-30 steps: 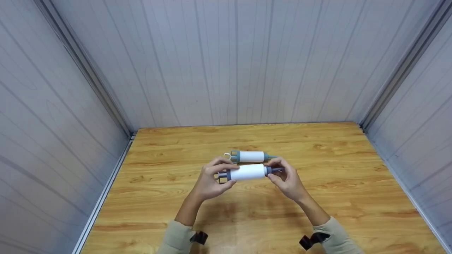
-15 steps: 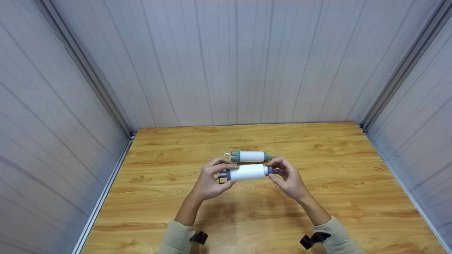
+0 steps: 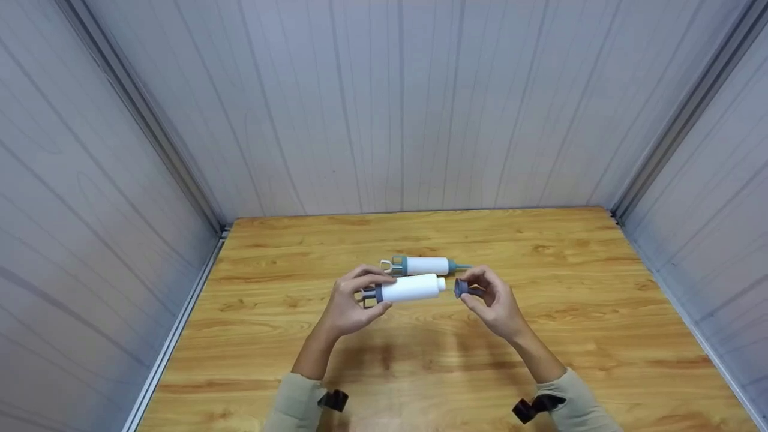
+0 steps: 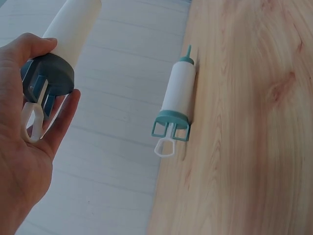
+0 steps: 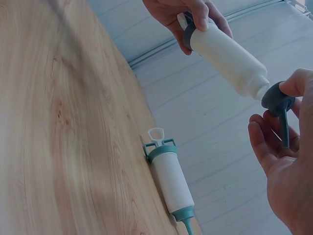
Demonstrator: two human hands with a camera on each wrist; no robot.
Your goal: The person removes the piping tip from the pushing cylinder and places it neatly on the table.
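One nozzle [image 5: 277, 99] of two newly off

Slate, white and teal seen against a honey-brown wood-grained tabletop [image 3: 576, 300]

A white cylindrical plastic barrel [image 3: 411, 288] is collared in slate, matched by the funnel-shaped plastic nozzle cap [image 3: 461, 288]; a second white plastic cylinder [image 3: 427, 266] is teal-trimmed at both ends. Pale-grey wall panels [image 3: 390, 120] are streaked darker; fabric sleeves [image 3: 294, 399] are coloured beige.

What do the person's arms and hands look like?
The left sleeve and right sleeve are beige. Each has a black strap with a small black block near its end. The left hand and right hand are bare, without gloves.
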